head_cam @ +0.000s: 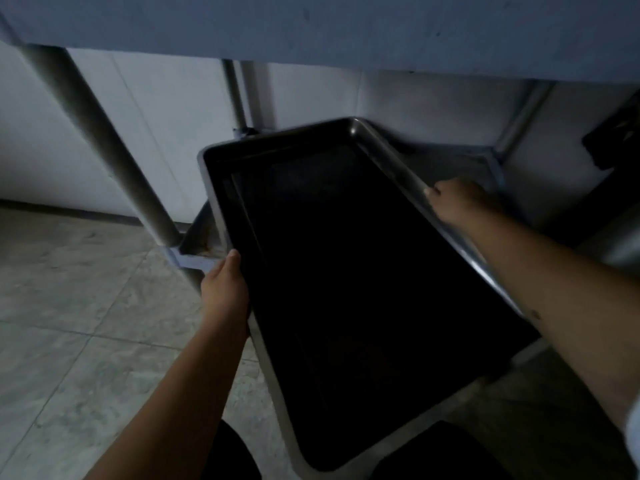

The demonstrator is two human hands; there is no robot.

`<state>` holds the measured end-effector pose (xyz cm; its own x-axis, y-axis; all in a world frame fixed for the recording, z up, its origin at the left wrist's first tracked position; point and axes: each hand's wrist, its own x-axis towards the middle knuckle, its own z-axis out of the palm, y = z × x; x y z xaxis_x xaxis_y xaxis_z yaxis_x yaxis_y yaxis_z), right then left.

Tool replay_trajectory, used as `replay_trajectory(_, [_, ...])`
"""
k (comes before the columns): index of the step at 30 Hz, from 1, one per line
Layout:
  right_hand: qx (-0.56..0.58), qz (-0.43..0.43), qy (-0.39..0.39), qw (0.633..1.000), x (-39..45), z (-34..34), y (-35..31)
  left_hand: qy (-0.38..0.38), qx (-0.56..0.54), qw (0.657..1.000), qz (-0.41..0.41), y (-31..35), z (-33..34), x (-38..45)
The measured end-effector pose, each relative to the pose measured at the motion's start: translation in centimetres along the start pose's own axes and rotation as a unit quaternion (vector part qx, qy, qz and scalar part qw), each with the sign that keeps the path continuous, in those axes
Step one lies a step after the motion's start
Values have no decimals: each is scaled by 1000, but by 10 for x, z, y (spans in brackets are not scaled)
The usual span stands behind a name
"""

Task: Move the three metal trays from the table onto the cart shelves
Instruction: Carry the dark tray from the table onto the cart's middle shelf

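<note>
A: Item 1, metal tray (346,271). Loc?

B: Half on the cart's lower shelf (460,161), far end toward the back corner, near end overhanging the front edge twd the person. Sits skewed, far-left corner out past the shelf's left edge, by the cart post (104,140).

A: Grips?

B: Left hand (225,289) holds the tray's left rim, thumb on top, fingers hidden underneath. Right hand (457,202) holds the right rim further in, fingers curled over the edge. Both closed on the tray, nothing else held.

A: Step?

B: Prob. sliding it home on this shelf. Advice: swing the far end right to square it w/ the shelf edges, keep it level, push evenly w/ both hands, mind knuckles vs. the right shelf lip.

A: Other trays?

B: Not in view. Upper shelf (311,26) seen from below only; contents can't tell.
</note>
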<state>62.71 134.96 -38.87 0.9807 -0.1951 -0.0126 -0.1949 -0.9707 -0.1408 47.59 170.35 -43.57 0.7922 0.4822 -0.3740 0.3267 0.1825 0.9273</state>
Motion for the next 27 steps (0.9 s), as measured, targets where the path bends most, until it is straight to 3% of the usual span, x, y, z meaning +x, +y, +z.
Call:
replay_trajectory(2, [3,8,80,997,-44,-11,13,-9,22,1000,9,-1,-2,0])
replay_trajectory(4, [77,56,231,968,-115,-12,32,-22,44,998,32,-1,-3,2])
replay_trajectory(6, [210,162,350,898,-200,2,44,-23,40,998,32,0,-2,1])
replay_trajectory(7, [299,229,359,854,-237,14,47,-19,32,999,31,1,-1,1])
replay_trajectory(8, [390,292,308,817,-265,27,47,-19,30,999,29,2,-1,-1])
replay_trajectory(9, [464,334,208,794,-284,39,45,-22,28,999,26,2,-2,-3])
replay_trajectory(11, [562,367,34,740,-295,53,39,-31,14,999,11,4,-3,-7])
replay_trajectory(12, [597,383,13,705,-291,53,37,-34,2,999,2,5,-3,-9])
replay_trajectory(14, [646,393,40,653,-272,52,38,-45,-22,999,-10,8,0,-12])
replay_trajectory(17, [642,368,67,669,-240,51,49,-50,-73,995,-36,3,6,-25])
replay_trajectory(22, [525,324,61,785,-168,27,76,-103,-168,979,-59,-15,17,-35])
replay_trajectory(27, [519,325,-44,790,-90,6,89,-142,-200,966,-86,-10,37,-37])
